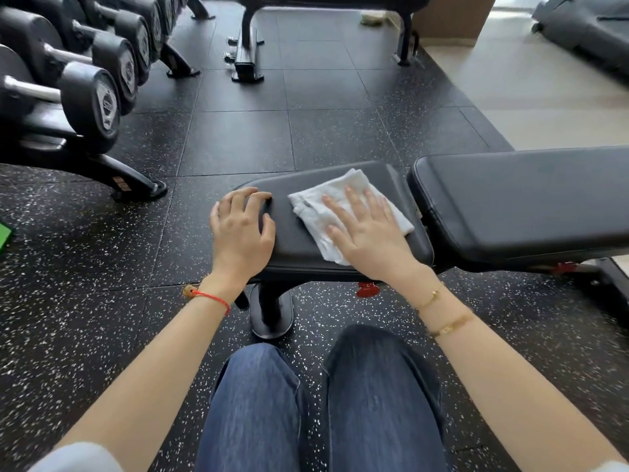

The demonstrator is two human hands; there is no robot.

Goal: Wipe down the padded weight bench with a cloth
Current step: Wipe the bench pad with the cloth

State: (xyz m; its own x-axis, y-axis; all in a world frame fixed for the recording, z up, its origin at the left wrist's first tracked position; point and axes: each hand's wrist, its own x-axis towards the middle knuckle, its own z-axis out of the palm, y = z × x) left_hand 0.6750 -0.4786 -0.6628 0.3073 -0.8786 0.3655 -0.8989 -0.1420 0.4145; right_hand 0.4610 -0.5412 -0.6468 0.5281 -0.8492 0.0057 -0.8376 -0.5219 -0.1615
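Observation:
A black padded weight bench stands across the middle of the view, with a small seat pad (299, 233) on the left and a long back pad (520, 202) running off to the right. A folded white cloth (320, 199) lies flat on the seat pad. My right hand (367, 233) presses flat on the cloth, fingers spread. My left hand (241, 226) rests on the left end of the seat pad, fingers curled over its edge, holding no cloth.
A rack of black dumbbells (85, 90) fills the upper left. Another bench frame (248, 46) stands farther back. The bench's foot (272, 315) sits on speckled black rubber floor, just ahead of my knees in blue jeans (374, 386). Pale flooring lies at the upper right.

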